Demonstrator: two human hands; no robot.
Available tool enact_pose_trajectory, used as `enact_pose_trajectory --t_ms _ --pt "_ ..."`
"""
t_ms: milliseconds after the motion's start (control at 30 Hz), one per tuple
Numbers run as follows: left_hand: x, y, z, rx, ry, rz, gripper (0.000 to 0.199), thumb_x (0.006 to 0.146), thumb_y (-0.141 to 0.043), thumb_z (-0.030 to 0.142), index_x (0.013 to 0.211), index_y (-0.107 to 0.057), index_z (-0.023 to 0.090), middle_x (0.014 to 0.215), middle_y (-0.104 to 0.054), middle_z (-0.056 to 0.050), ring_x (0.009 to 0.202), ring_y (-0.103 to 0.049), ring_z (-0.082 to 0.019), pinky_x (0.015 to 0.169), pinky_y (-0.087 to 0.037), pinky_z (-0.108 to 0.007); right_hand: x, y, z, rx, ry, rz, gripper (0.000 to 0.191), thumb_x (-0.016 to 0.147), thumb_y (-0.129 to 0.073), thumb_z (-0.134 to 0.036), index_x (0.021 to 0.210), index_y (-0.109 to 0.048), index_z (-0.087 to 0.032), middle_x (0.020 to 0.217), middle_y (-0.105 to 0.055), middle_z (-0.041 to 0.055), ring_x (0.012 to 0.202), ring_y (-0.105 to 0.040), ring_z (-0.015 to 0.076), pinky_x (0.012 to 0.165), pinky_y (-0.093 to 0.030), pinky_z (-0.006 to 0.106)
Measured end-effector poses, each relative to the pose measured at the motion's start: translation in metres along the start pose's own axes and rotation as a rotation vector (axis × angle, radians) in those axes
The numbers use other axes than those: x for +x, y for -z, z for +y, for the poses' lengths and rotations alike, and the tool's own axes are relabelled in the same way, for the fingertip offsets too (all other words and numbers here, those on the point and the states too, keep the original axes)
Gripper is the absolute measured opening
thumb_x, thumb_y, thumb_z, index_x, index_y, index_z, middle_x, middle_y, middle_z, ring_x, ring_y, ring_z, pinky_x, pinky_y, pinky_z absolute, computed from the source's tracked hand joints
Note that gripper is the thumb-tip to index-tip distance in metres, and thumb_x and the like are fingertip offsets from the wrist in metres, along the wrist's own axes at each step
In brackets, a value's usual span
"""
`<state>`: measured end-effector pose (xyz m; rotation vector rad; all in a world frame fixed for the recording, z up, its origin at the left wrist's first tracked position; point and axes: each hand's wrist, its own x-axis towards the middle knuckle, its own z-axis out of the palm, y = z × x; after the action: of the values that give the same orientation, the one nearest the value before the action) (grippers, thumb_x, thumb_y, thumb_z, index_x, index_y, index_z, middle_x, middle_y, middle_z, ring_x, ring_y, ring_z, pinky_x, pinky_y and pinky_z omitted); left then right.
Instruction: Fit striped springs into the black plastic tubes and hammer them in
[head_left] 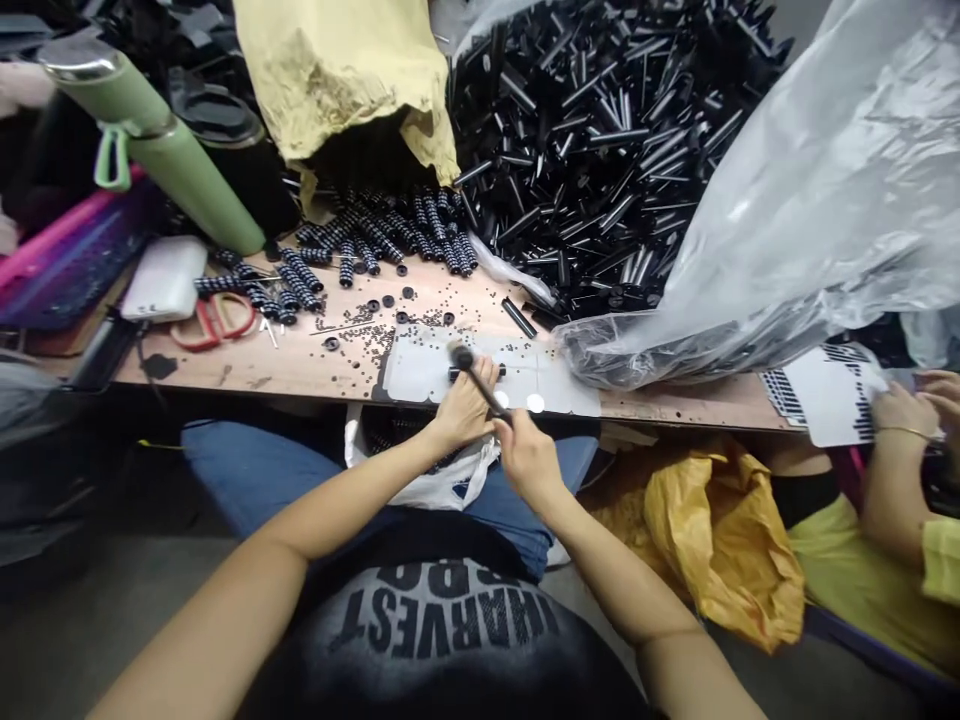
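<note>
My right hand [531,458] is closed around the dark handle of a small hammer [480,385]. Its blurred head points up and left, above my left hand [469,408]. The fingers of my left hand are bent over a short black tube [502,371], which lies on a white sheet [416,365] at the table edge; most of the tube is hidden under them. Just beyond the sheet are loose black tubes [518,318], small black rings [407,293] and scattered tiny dark beads or bits [367,350].
Ribbed black rollers [300,278] lie under a yellow sack [337,80]. Behind is a large heap of black tubes [600,150] beside clear plastic [810,230]. Red-handled scissors [214,322] and a green flask [180,165] stand left. At right, a person's hands [904,410] work near an orange sack [720,540].
</note>
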<state>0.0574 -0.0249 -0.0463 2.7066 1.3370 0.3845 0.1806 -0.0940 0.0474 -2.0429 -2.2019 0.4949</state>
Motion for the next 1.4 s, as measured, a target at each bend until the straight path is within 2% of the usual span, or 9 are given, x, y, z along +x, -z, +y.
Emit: enact_pose_trajectory --t_ms 133,367,500,733,900,1000,1100,1233,1400 --pt "0.013 0.007 -0.009 -0.032 0.013 0.014 0.053 0.091 -0.04 0.022 0.138 -0.039 -0.004 0.141 -0.044 -0.028 0.134 -0.04 -0.033 0.107 -0.032 -0.046 0.012 -0.005 0.0 -0.102 -0.01 -0.139 0.033 0.101 -0.031 -0.04 0.098 -0.054 -0.018 0.081 -0.07 0.0076 0.066 -0.065 0.0205 0.057 -0.03 0.026" --pt "-0.008 0.059 -0.005 -0.053 0.099 -0.086 0.028 0.088 -0.041 0.006 0.106 -0.062 0.011 0.094 -0.064 -0.014 0.093 -0.058 -0.025 0.075 -0.047 -0.035 0.046 0.017 0.058 -0.241 -0.107 0.073 0.038 0.1 -0.033 -0.047 0.096 -0.058 -0.018 0.082 -0.069 0.0081 0.071 -0.062 0.0212 0.06 -0.031 0.027" --pt "-0.037 0.074 -0.006 -0.064 0.106 -0.218 0.02 0.09 -0.05 0.019 0.101 -0.064 0.01 0.089 -0.063 -0.015 0.089 -0.058 -0.027 0.072 -0.048 -0.036 0.104 0.008 0.078 -0.255 0.045 0.212 0.032 0.098 -0.04 -0.037 0.111 -0.059 -0.015 0.107 -0.067 0.0136 0.098 -0.059 0.0246 0.079 -0.038 0.03" --pt "-0.004 0.083 -0.026 -0.422 0.288 0.093 0.035 0.093 -0.049 0.031 0.121 -0.06 0.012 0.103 -0.065 -0.013 0.095 -0.06 -0.024 0.086 -0.048 -0.037 0.197 0.019 0.05 -0.074 -0.028 0.174 0.022 0.087 -0.053 -0.019 0.097 -0.068 -0.008 0.097 -0.071 0.0203 0.096 -0.062 0.0274 0.085 -0.043 0.038" --pt "0.016 0.08 -0.058 -1.015 0.546 0.402 0.031 0.085 -0.058 0.04 0.099 -0.067 0.014 0.088 -0.066 -0.007 0.077 -0.06 -0.017 0.07 -0.048 -0.028 0.154 0.001 0.019 0.836 0.272 -0.12 0.041 0.078 -0.064 -0.049 0.101 -0.068 -0.015 0.089 -0.072 0.0091 0.079 -0.068 0.0217 0.078 -0.054 0.038" --pt "0.016 0.076 -0.062 -1.246 0.608 0.4 0.03 0.074 -0.068 0.043 0.066 -0.061 0.015 0.061 -0.057 0.001 0.058 -0.051 -0.011 0.058 -0.041 -0.023 0.124 -0.004 0.001 0.78 0.383 -0.064 0.073 0.067 -0.074 -0.055 0.127 -0.056 -0.016 0.11 -0.067 0.0137 0.102 -0.064 0.0274 0.092 -0.05 0.045" --pt "0.012 0.07 -0.06 -1.293 0.616 0.195 0.035 0.071 -0.071 0.044 0.058 -0.055 0.015 0.052 -0.048 0.004 0.05 -0.042 -0.009 0.051 -0.036 -0.023 0.117 0.003 -0.003 0.478 0.576 0.014 0.101 0.057 -0.084 -0.048 0.143 -0.038 -0.021 0.144 -0.042 0.0168 0.135 -0.038 0.0322 0.111 -0.033 0.05" --pt "0.028 0.063 -0.074 -0.988 0.504 0.15 0.029 0.087 -0.054 0.041 0.087 -0.066 0.014 0.079 -0.063 -0.006 0.072 -0.057 -0.016 0.067 -0.046 -0.029 0.11 0.0 0.014 0.373 0.57 0.006 0.099 0.063 -0.081 -0.047 0.145 -0.034 -0.019 0.147 -0.037 0.018 0.138 -0.034 0.0324 0.113 -0.031 0.05" --pt "0.103 0.058 -0.136 -0.194 0.356 0.235 0.033 0.09 -0.041 0.013 0.117 -0.061 0.013 0.121 -0.055 -0.017 0.114 -0.048 -0.028 0.093 -0.04 -0.043 0.093 -0.024 0.062 0.373 0.414 -0.046 0.102 0.061 -0.079 -0.054 0.145 -0.032 -0.018 0.142 -0.043 0.0195 0.133 -0.041 0.0345 0.11 -0.034 0.054"
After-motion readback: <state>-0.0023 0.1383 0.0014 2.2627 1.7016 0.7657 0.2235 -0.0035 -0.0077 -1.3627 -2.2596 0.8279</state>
